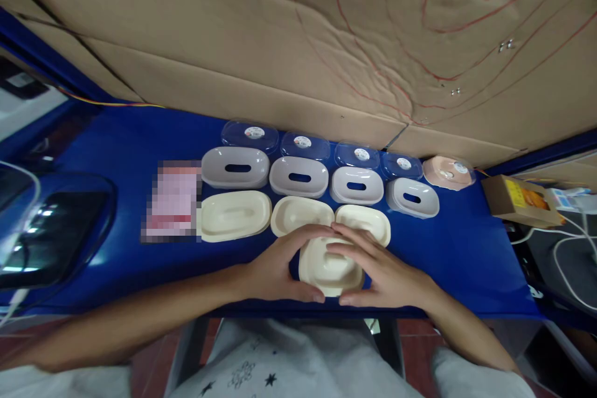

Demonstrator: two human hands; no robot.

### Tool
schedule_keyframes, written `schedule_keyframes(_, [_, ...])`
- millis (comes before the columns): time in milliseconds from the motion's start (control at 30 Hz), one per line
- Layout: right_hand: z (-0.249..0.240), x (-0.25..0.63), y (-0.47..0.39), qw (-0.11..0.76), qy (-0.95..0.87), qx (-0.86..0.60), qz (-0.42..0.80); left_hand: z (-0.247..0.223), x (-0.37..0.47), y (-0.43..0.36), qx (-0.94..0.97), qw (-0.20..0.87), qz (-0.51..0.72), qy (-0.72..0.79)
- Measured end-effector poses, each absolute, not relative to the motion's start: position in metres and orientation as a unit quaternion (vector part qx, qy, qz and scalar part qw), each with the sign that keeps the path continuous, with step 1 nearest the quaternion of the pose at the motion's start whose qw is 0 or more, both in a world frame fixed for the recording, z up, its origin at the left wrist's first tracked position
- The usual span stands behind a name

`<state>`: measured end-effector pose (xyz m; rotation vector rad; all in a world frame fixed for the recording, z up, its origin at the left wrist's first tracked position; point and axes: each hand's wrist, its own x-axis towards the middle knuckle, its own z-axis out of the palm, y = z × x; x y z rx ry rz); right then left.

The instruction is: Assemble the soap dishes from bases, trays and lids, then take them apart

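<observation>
At the front of the blue table, a cream oval soap-dish-like tray [332,270] sits between my two hands. My left hand [280,264] curves round its left side, thumb at the near rim and fingers at the far rim. From the right, my right hand [389,270] grips it too, with fingers reaching over its top and the thumb near the front. Just beyond are similar cream trays: one at the left [233,216], one in the middle [302,216] and one at the right [366,221], partly behind my fingers.
Behind stand several pale grey oval dishes with slots [298,189], then clear lids with round labels [305,152]. A pink lidded box [448,174] ends that back row. Cardboard [233,43] walls the rear. At right is a small carton [517,202]; at left, a dark device [60,236].
</observation>
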<state>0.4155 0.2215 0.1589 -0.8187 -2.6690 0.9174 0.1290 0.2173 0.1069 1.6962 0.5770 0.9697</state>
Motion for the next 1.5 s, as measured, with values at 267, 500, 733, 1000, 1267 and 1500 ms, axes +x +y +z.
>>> schedule_keyframes(267, [0.182, 0.459, 0.23, 0.132, -0.89, -0.335, 0.279, 0.109, 0.128, 0.219, 0.767, 0.495, 0.354, 0.201])
schedule_keyframes(500, [0.19, 0.583, 0.229, 0.058, -0.775, -0.592, 0.214, 0.111, 0.124, 0.222, 0.797, 0.464, 0.33, 0.202])
schedule_keyframes(733, [0.171, 0.577, 0.241, 0.013, -0.789, -0.571, 0.229, 0.112, 0.125, 0.223, 0.818, 0.427, 0.315, 0.222])
schedule_keyframes(1000, [0.179, 0.577, 0.263, 0.203, -0.786, -0.544, 0.212, 0.115, 0.122, 0.219, 0.856, 0.37, 0.292, 0.212])
schedule_keyframes(1267, [0.118, 0.619, 0.312, 0.195, -0.666, -0.72, -0.005, 0.119, 0.119, 0.217, 0.889, 0.306, 0.283, 0.19])
schedule_keyframes(1500, [0.121, 0.642, 0.304, 0.173, -0.634, -0.753, -0.024, 0.119, 0.119, 0.219, 0.905, 0.253, 0.29, 0.182])
